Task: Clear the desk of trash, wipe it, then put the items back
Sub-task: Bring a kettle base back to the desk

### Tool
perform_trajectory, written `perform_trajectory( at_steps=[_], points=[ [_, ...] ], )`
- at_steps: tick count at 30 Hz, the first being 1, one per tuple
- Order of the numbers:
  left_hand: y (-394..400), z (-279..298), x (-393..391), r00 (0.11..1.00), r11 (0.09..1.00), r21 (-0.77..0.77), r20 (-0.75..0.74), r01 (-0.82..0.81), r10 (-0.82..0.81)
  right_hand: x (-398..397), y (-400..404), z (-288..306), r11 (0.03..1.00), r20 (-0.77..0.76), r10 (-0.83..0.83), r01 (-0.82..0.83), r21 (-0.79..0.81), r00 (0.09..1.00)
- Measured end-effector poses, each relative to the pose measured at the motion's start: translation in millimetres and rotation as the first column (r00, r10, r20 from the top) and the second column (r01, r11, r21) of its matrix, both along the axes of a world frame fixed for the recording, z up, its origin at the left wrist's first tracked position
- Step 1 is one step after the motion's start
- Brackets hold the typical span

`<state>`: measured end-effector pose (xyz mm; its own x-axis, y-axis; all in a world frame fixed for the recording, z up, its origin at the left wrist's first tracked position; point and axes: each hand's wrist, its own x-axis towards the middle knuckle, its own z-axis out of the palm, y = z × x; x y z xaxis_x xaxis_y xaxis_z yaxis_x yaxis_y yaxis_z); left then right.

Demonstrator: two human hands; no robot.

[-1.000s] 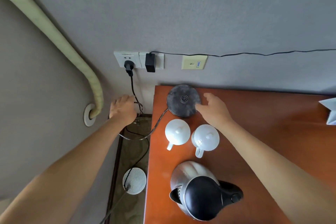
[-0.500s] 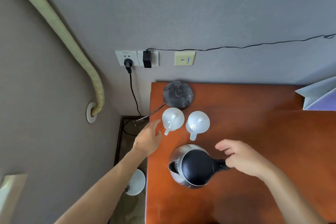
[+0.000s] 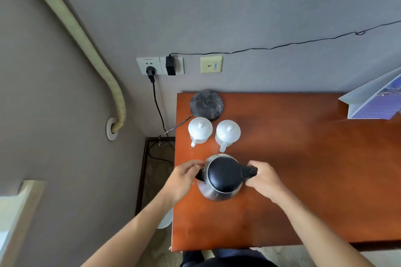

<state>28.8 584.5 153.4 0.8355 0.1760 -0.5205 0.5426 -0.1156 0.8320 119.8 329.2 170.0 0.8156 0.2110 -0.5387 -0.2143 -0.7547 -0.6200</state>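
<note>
A steel kettle with a black lid [image 3: 221, 176] stands on the orange-brown desk [image 3: 303, 169] near its left edge. My right hand [image 3: 263, 180] grips the kettle's black handle. My left hand [image 3: 184, 176] touches the spout side with curved fingers. Behind the kettle stand two white lidded cups [image 3: 200, 130] [image 3: 227, 133]. The round dark kettle base [image 3: 206, 104] lies at the desk's back left corner.
The base's cord [image 3: 158, 110] runs off the desk's left edge to a wall socket [image 3: 149, 66]. A black adapter [image 3: 170, 65] with a thin wire sits beside it. A folded paper stand [image 3: 373, 99] is at the back right. A padded pipe [image 3: 86, 50] runs down the left wall.
My right hand has closed round the kettle's handle. My left hand moved from beside the desk edge to the kettle's spout side. The view pulled back from the wall.
</note>
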Motion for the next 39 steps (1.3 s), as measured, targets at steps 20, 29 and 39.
perform_trajectory(
  at_steps=[20,29,39],
  points=[
    [-23.9,112.8,11.8,0.952,0.987,0.078,0.283,-0.143,0.116,25.6,-7.7,88.5,0.957,0.095,-0.141,0.111,0.269,0.985],
    [14.2,165.6,105.9,0.858,0.935,0.346,0.501,-0.077,-0.115,121.3,30.0,140.1,0.904,0.176,-0.209,0.122,0.409,0.962],
    [52.8,129.4,203.3,0.914,0.852,0.505,0.395,-0.135,-0.089,217.5,85.2,101.8,0.934,0.168,-0.156,0.090,0.347,0.973]
  ],
)
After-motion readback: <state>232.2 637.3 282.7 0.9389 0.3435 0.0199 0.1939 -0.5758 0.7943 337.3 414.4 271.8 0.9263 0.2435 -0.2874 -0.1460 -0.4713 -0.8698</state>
